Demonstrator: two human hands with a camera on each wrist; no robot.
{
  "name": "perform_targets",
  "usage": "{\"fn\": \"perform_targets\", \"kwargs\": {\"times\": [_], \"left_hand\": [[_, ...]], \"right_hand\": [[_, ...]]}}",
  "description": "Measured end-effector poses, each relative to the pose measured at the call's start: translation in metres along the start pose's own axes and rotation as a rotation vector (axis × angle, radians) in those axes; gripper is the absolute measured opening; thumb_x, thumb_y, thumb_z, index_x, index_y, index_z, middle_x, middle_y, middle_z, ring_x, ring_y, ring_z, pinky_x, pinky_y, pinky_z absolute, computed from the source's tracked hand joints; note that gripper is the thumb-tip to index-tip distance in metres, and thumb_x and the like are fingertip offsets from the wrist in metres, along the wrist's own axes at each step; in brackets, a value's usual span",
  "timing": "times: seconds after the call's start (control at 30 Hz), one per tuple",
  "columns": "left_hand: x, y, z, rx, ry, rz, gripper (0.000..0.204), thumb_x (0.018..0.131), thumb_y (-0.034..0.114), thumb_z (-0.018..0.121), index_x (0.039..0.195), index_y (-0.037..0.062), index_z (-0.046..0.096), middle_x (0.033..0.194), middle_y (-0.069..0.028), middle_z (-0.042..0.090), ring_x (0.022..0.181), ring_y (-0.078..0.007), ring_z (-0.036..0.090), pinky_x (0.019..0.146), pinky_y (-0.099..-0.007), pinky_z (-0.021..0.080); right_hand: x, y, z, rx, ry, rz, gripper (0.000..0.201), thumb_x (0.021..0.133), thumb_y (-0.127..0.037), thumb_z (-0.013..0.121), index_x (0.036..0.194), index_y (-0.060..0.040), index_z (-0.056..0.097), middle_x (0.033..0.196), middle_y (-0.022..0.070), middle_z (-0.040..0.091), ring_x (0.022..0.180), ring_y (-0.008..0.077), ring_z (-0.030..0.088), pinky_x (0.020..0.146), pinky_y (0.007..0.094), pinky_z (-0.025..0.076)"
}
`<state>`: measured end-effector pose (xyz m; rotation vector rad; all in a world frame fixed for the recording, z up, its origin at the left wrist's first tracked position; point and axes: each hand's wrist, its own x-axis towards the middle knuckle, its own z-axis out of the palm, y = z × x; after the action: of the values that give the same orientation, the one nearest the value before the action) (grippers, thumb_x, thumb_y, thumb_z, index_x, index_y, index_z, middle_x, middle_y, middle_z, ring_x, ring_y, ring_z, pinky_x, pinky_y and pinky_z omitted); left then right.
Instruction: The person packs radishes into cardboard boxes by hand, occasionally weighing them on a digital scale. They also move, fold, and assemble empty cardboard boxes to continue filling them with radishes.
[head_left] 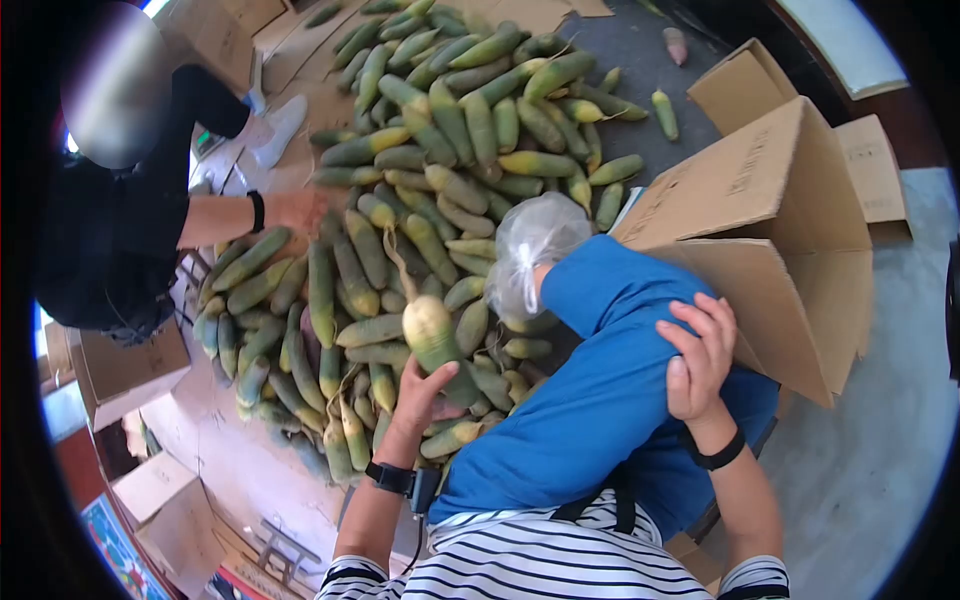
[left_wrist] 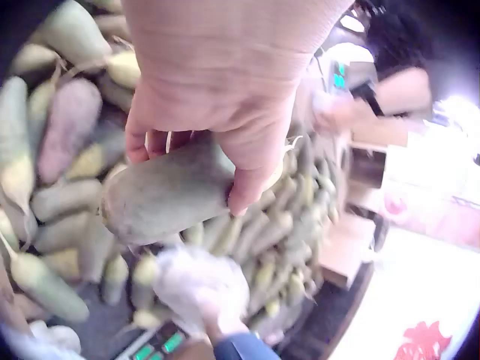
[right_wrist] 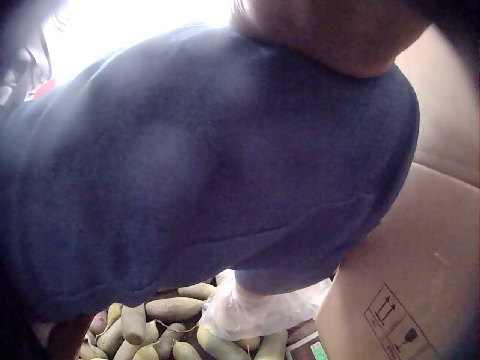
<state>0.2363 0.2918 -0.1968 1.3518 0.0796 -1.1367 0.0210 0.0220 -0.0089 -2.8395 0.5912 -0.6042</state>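
My left hand (head_left: 413,400) grips a thick green radish (head_left: 430,335), its pale end and long thin root pointing away from me, above a big pile of green radishes (head_left: 430,240). Close up in the left wrist view, thumb and fingers clasp the sides of the same radish (left_wrist: 176,191). On the knee of my blue trousers (head_left: 590,360) rests my right hand (head_left: 705,360), fingers loosely bent and holding nothing. In the right wrist view that hand (right_wrist: 322,30) shows only in part, at the top over the trousers.
A large open cardboard box (head_left: 740,200) stands right of my knee. My foot, in a clear plastic bag (head_left: 540,245), is among the radishes. Across the pile at left, another person's hand (head_left: 300,210) reaches to the radishes. Smaller boxes (head_left: 130,370) stand at the left.
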Motion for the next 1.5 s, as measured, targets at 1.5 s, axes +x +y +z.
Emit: {"fn": "perform_targets", "kwargs": {"times": [1.5], "left_hand": [[0.006,0.11,0.239,0.419,-0.424,1.292,0.028,0.072,0.001,0.065,0.1,0.0006,0.061,0.091,-0.0138,0.064,0.083,-0.0311,0.063,0.074,-0.0383,0.052]], "right_hand": [[-0.023,0.021,0.004,0.043,0.039,0.009,0.037,0.088,-0.027,0.04,0.105,-0.0056,0.065,0.115,0.0146,0.06,0.117,0.0362,0.047,0.107,0.0524,0.027]]}}
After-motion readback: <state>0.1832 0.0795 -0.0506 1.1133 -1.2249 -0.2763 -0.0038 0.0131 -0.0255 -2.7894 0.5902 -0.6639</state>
